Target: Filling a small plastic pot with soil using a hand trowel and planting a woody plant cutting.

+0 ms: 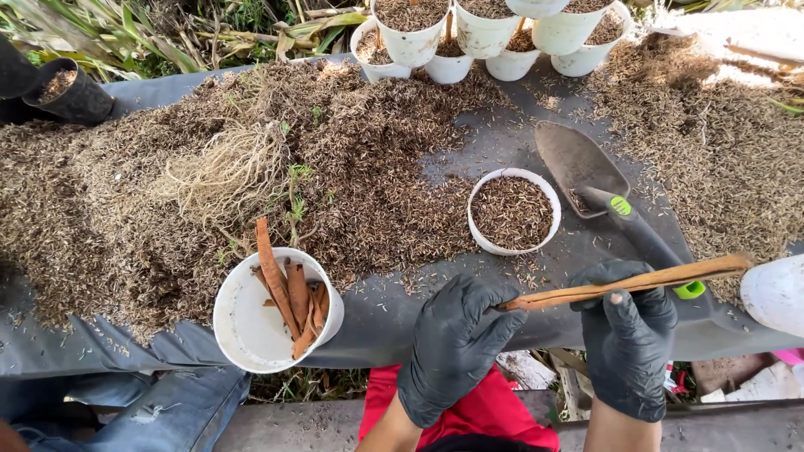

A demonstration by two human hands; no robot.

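Both my hands wear black gloves and together hold one long brown stick level above the table's front edge. My left hand grips its left end. My right hand pinches it near the middle. Just beyond them stands a white cup filled with brown husk mix. To the left, a tilted white cup holds several brown sticks. A trowel with a dark handle and green tip lies right of the filled cup.
Brown husk mix lies heaped across the grey sheet, with pale roots in it. Several filled white cups stand at the far edge. A black pot lies far left. Another white cup sits at the right.
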